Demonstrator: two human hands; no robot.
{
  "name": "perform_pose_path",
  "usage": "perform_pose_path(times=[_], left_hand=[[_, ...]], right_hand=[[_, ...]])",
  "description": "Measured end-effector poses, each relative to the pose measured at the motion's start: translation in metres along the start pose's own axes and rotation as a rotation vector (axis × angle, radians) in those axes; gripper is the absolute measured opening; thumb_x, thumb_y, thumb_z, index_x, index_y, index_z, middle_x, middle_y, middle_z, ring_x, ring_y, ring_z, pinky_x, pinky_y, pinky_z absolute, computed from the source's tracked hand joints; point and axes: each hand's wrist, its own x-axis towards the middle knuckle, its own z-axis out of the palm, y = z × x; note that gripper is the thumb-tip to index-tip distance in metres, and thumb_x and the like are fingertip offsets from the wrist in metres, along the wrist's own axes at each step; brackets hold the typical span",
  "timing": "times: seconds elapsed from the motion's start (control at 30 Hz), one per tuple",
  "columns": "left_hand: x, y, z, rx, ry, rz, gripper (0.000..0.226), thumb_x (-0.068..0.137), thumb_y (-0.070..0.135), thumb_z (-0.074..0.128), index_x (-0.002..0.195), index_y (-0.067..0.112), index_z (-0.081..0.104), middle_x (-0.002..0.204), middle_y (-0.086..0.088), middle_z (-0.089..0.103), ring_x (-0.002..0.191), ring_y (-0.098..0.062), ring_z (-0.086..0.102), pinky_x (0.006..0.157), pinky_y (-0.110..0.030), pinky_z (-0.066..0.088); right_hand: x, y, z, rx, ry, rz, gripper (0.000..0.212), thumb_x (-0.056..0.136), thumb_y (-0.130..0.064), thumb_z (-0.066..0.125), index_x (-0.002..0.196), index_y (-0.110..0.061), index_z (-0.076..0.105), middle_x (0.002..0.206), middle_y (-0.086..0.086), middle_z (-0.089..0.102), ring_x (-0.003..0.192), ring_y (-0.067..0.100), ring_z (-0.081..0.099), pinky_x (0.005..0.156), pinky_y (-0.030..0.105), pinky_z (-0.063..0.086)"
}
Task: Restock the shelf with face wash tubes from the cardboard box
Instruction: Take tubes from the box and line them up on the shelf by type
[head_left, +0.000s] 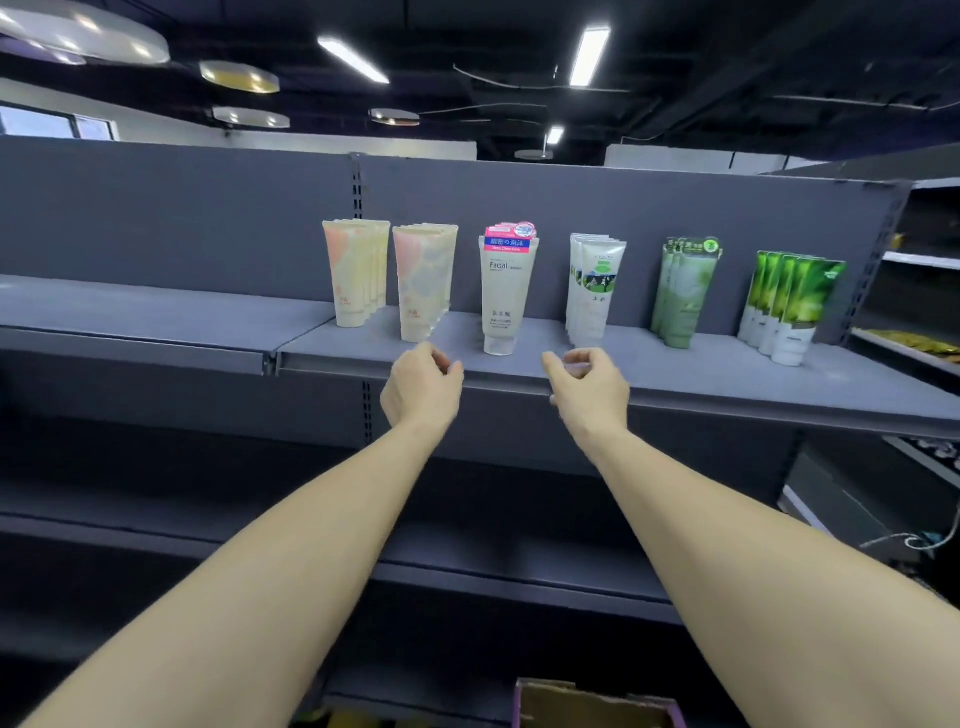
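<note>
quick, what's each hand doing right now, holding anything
Left hand: empty, fingers loosely curled, just in front of the shelf edge.
Right hand: empty, fingers loosely curled, near the white Facial tube but not touching it.

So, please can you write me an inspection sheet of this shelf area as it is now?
Surface: grey shelf, six rows of tubes standing upright on their caps; its left section is bare.
Job's things: peach tubes, second peach row, white Facial tubes, white-green tubes, pale green tubes, bright green tubes; cardboard box at bottom edge, contents not visible.
Clutter: nothing seen on this shelf.
Hands: left hand and right hand loosely curled at the shelf's front edge, holding nothing.
Cables: a loose cable low at right.
Surroundings: lower shelves dark; ceiling lights on; neighbouring shelving at right.
</note>
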Motion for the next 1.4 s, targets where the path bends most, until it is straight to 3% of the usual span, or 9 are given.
perform_pose_path(times=[0.27,0.37,0.5,0.7,0.87,1.03,1.27,1.4], left_hand=[[-0.121,0.002,0.036,-0.009,-0.19,-0.076,0.013,0.087,0.036,0.057,0.092,0.024,0.063,0.086,0.011,0.067,0.077,-0.011,0.061,0.064,-0.026,0.043],[-0.157,-0.005,0.057,-0.013,-0.258,-0.113,0.015,0.087,0.039,0.059,0.092,0.025,0.062,0.087,0.011,0.067,0.075,-0.012,0.063,0.065,-0.026,0.046],[-0.191,-0.017,0.09,0.012,-0.338,-0.142,0.017,0.087,0.039,0.06,0.096,0.025,0.063,0.092,0.011,0.066,0.084,-0.011,0.06,0.068,-0.026,0.044],[-0.235,-0.055,0.142,0.009,-0.455,-0.211,0.019,0.088,0.036,0.063,0.102,0.021,0.062,0.092,0.009,0.064,0.092,-0.016,0.062,0.07,-0.026,0.045],[-0.269,-0.097,0.191,0.038,-0.565,-0.271,0.028,0.088,0.034,0.064,0.113,0.022,0.061,0.097,0.006,0.067,0.096,-0.017,0.062,0.073,-0.027,0.047],[-0.304,-0.144,0.236,0.095,-0.721,-0.311,0.028,0.086,0.027,0.066,0.114,0.02,0.061,0.102,0.001,0.068,0.099,-0.02,0.063,0.08,-0.029,0.05],[-0.35,-0.19,0.284,0.179,-0.921,-0.415,0.032,0.081,0.023,0.063,0.113,0.024,0.061,0.103,-0.002,0.069,0.101,-0.025,0.063,0.085,-0.033,0.051],[-0.378,-0.218,0.305,0.215,-0.973,-0.511,0.033,0.081,0.021,0.059,0.114,0.023,0.062,0.108,-0.005,0.068,0.105,-0.027,0.062,0.088,-0.033,0.051]], right_hand=[[-0.062,0.065,-0.053,-0.02,-0.163,0.1,0.046,0.085,-0.051,0.064,0.123,-0.027,0.056,0.095,-0.015,0.062,0.087,0.006,0.06,0.077,0.031,0.051],[-0.079,0.092,-0.06,-0.012,-0.22,0.14,0.05,0.084,-0.051,0.064,0.126,-0.027,0.054,0.1,-0.011,0.063,0.09,0.006,0.06,0.073,0.027,0.048],[-0.096,0.134,-0.065,-0.056,-0.278,0.205,0.054,0.082,-0.052,0.065,0.129,-0.026,0.053,0.102,-0.009,0.063,0.095,0.012,0.062,0.085,0.034,0.053],[-0.121,0.212,-0.07,-0.199,-0.398,0.328,0.062,0.085,-0.049,0.067,0.138,-0.025,0.047,0.121,-0.002,0.061,0.11,0.019,0.059,0.089,0.03,0.046],[-0.145,0.28,-0.067,-0.294,-0.466,0.465,0.063,0.086,-0.045,0.067,0.141,-0.023,0.045,0.124,0.0,0.059,0.108,0.018,0.057,0.086,0.027,0.042],[-0.171,0.345,-0.059,-0.333,-0.493,0.632,0.063,0.086,-0.04,0.069,0.141,-0.021,0.044,0.123,0.003,0.061,0.114,0.02,0.058,0.093,0.026,0.041],[-0.209,0.426,-0.052,-0.358,-0.487,0.864,0.057,0.086,-0.031,0.071,0.137,-0.021,0.048,0.102,-0.004,0.058,0.098,0.017,0.059,0.082,0.022,0.04],[-0.239,0.474,-0.051,-0.388,-0.522,1.005,0.061,0.085,-0.03,0.071,0.139,-0.018,0.045,0.12,0.003,0.064,0.109,0.021,0.062,0.086,0.019,0.041]])
